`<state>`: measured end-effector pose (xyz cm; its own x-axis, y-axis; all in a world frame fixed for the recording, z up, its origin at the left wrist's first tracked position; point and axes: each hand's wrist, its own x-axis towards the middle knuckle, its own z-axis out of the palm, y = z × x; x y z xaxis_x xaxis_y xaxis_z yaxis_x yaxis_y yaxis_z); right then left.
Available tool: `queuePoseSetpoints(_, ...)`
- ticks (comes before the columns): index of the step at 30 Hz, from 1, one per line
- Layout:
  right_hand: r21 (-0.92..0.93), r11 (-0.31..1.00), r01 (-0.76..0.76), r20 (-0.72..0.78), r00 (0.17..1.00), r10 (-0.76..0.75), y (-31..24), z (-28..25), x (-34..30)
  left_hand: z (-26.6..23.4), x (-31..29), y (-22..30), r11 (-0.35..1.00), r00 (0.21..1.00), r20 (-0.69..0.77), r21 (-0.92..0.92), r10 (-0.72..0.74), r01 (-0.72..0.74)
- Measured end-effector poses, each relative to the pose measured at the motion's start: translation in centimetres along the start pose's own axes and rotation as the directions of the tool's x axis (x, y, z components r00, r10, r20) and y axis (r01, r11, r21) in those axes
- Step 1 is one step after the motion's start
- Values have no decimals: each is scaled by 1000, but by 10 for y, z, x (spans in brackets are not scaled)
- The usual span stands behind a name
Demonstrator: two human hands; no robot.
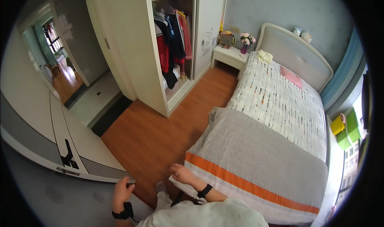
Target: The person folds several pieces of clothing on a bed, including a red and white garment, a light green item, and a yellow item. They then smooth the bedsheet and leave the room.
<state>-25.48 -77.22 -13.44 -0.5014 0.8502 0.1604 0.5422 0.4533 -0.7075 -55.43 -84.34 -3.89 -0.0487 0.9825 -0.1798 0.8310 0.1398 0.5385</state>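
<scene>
My left hand (122,190) is at the lower left, beside the edge of the white door (92,155). Its fingers are loosely bent and apart, with nothing in them. Near the bed's foot corner, my right hand (183,174) hangs just left of the grey blanket (256,147) with its orange stripe (240,180). The right fingers curl loosely, and I see nothing held in them. A black band circles each wrist. Whitish fabric (186,188) lies below the right hand; whether it belongs to the bed or my clothing is unclear.
An open wardrobe (162,95) with hanging clothes (174,39) stands ahead. Right of it are a white nightstand (229,56) with flowers (247,40) and the bed headboard (294,51). Wooden floor (156,135) runs between door and bed. Green and yellow bins (344,131) sit by the window.
</scene>
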Motion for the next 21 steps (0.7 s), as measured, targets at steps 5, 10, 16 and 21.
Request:
queuePoseSetpoints(5, -140, 972, -191, -22, 982, 190, -9, 29, 72, -54, 97, -36, 993, 992, 64, -51, 112, -109)
queuePoseSetpoints(10, -3, 993, -119, -10, 993, 119, -34, 39, 150, -94, 186, -38, 956, 956, 33, 23, 293, -294)
queuePoseSetpoints(16, 12, 990, -138, 13, 990, 138, -6, 43, 257, -120, 280, -69, 968, 970, 33, -78, 242, -239)
queuePoseSetpoints(21, -64, 993, -96, 163, 981, 105, 30, 40, 390, -146, 361, -116, 999, 996, 86, -34, 18, -15)
